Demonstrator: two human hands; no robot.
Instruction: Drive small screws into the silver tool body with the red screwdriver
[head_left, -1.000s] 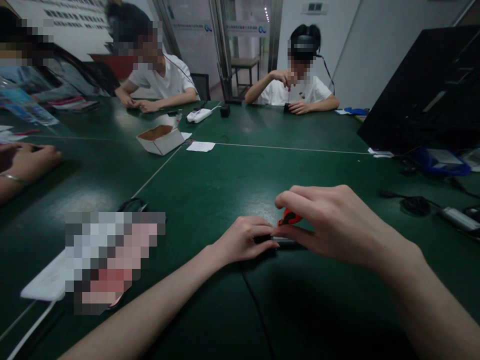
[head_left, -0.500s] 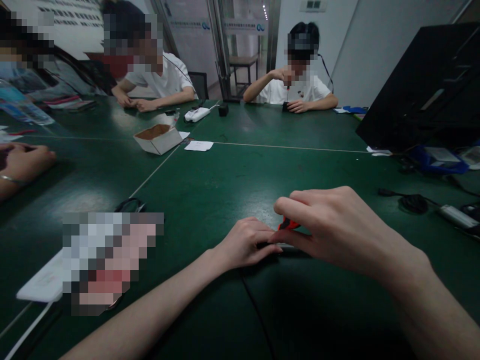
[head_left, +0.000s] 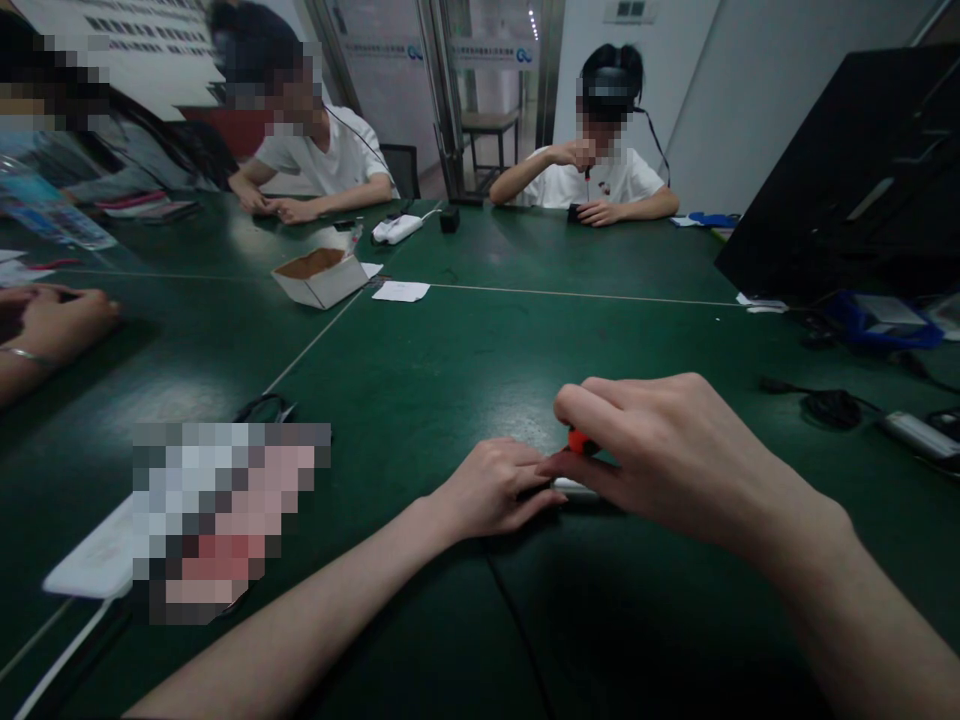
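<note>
Slim pale piece (head_left: 576,487) on bench (head_left: 480,350), just right of lower centre in frame. Left hand (head_left: 487,490) grips its left end; right hand (head_left: 660,450) pinches orange-and-black tool (head_left: 578,441). Likely best: piece braced flat, tool steady, pressure light. Tool tip hidden.

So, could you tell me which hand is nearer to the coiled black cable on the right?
The right hand, which is to the left of the coiled black cable and apart from it. The left hand is farther off to the left, past the right hand's fingertips.
</note>
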